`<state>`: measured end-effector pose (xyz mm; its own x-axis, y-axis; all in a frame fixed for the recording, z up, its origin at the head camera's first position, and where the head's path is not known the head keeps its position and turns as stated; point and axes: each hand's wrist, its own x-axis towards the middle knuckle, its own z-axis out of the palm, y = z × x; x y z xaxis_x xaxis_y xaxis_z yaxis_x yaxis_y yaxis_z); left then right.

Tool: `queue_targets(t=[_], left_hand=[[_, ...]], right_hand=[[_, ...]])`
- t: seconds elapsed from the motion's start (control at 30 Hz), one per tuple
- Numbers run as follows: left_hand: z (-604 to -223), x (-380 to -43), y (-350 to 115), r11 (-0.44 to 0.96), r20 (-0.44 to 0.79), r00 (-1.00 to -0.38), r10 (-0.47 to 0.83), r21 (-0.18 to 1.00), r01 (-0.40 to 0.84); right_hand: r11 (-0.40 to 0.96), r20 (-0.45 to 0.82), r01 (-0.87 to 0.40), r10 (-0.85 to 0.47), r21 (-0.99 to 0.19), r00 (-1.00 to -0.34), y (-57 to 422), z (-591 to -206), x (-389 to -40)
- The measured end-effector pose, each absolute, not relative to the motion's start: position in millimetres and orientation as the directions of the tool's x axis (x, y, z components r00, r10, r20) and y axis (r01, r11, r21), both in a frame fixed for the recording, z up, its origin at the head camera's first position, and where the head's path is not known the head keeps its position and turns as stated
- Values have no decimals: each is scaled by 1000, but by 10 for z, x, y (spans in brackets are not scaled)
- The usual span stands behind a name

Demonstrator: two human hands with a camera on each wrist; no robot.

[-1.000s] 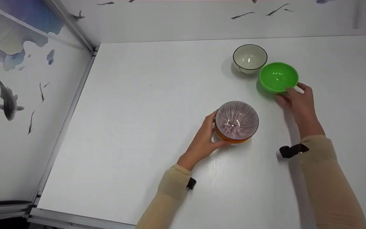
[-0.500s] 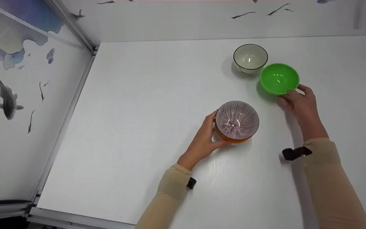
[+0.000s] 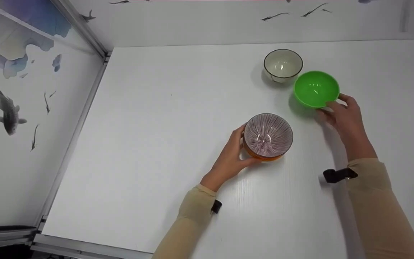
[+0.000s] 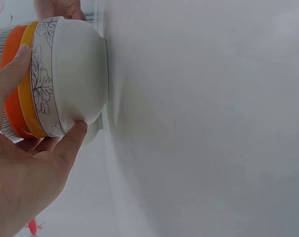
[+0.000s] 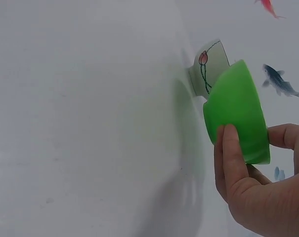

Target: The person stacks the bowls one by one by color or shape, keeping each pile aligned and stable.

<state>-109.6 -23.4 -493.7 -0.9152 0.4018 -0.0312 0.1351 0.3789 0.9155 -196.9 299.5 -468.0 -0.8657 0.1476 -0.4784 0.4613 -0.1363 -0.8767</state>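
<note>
My left hand (image 3: 228, 158) grips the side of a stack of several nested bowls standing on the table. On top is a bowl with purple-grey stripes inside (image 3: 268, 135). In the left wrist view, orange (image 4: 13, 84) and yellow (image 4: 29, 94) bands show below it. At the bottom is a white bowl with a dark leaf pattern (image 4: 82, 69), its base on the table. My right hand (image 3: 347, 118) pinches a green bowl (image 3: 316, 89) by its near right side. In the right wrist view, the green bowl is held above the table, its underside apart from the surface.
A cream bowl with a dark rim (image 3: 282, 64) stands upright behind and left of the green bowl, very near it. Its outside bears a red flower, seen in the right wrist view. Walls with painted fish border the white table (image 3: 149, 144) at the back and left.
My right hand and forearm have shifted slightly to the right, carrying the green bowl a little the same way. The left hand and its stack stay in place.
</note>
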Motion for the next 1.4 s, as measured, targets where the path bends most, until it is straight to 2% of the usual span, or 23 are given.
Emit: queue_targets(t=[0.43, 0.73, 1.4], left_hand=[[-4945, -1100, -229, 370, -22, -915, 403, 918, 141], [-4921, -1093, -224, 371, -49, -917, 396, 922, 111], [-4927, -1094, -234, 367, -27, -915, 402, 920, 134]], right_hand=[[-168, -435, 415, 103, -894, -895, 2980, -4614, -1867], [-131, -380, 368, 79, -920, -922, 2937, -4572, -1796], [-68, -331, 327, 56, -943, -942, 2811, -4431, -1738]])
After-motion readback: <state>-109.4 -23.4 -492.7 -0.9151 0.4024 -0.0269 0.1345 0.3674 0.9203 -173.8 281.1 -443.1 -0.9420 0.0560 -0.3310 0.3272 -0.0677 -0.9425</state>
